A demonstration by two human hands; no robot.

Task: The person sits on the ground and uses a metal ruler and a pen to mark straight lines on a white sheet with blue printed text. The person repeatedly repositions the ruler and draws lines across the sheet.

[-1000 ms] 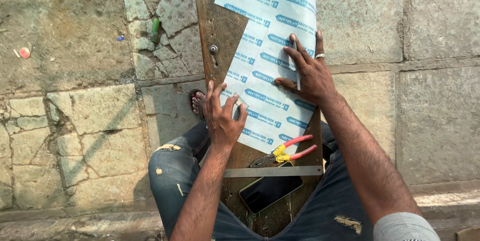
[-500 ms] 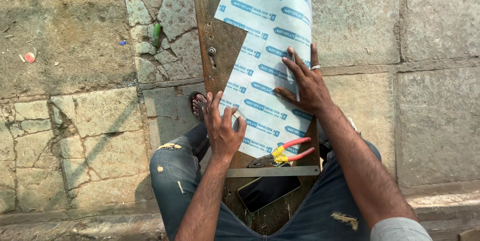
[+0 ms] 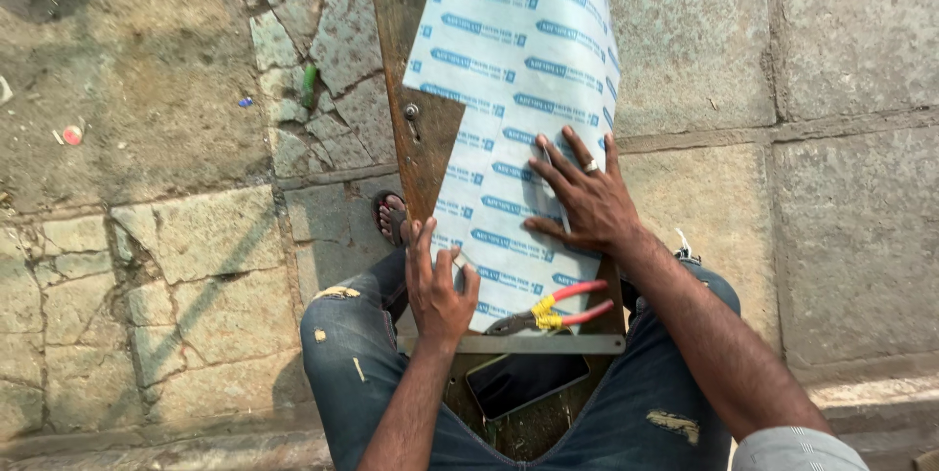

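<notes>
A: Two hands in our view, both on the white sheet with blue printed labels [image 3: 509, 89]. We note the right hand [image 3: 585, 199] lies palm down on the sheet, fingers [image 3: 565, 153] spread wide and flat, gripping nothing. A ring shows on one finger.

B: We confirm. Our left hand [image 3: 437, 285] rests at the sheet's lower left edge, fingers half curled, tips touching the sheet. We cannot tell whether it pinches the edge or only presses on it.

A: We record the sheet's position: it lies lengthwise on a dark wooden board [image 3: 416, 129], which runs from our lap out over the stone floor [image 3: 831, 138]. The sheet covers the right part of the board; the left strip, with a small metal fitting [image 3: 412, 112], is bare.

B: Near the sheet's lower end we see pliers with red handles [image 3: 550, 312], just beside a flat metal ruler [image 3: 518, 344] lying crosswise. Below the ruler a dark phone [image 3: 526, 381] lies on the board, between our knees in blue jeans [image 3: 342, 354].

A: One sandalled foot [image 3: 392, 217] shows left of the board.
</notes>
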